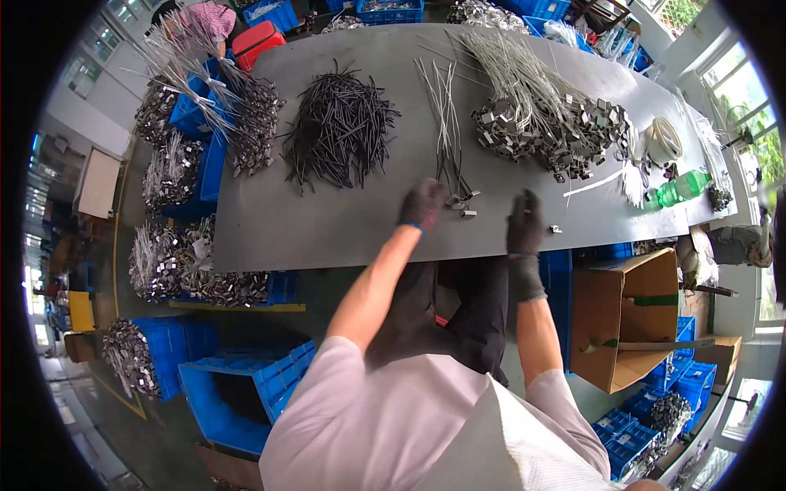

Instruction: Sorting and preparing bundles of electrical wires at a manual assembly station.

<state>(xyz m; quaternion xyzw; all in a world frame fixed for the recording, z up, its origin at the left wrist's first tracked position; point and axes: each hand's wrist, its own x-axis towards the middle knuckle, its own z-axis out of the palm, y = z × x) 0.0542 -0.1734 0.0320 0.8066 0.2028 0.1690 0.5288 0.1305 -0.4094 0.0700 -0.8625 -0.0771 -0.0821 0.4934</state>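
Both my hands wear dark gloves. My left hand [423,203] is at the lower end of a small bunch of thin cables [446,123], with fingers curled; whatever they hold is hidden. Small metal clips [468,214] lie just right of it, at the cables' dark ends. Over the table near its front edge, my right hand [524,222] has its fingers stretched away from me, with nothing visible in them. A single small metal piece [556,229] rests to its right.
A heap of short black tubes [340,127] lies left on the grey table [262,221]. Cables with metal ends [532,131] pile at right, near a green bottle [684,188] and a tape roll [663,141]. Blue crates [237,393] and a cardboard box [606,327] stand beside me.
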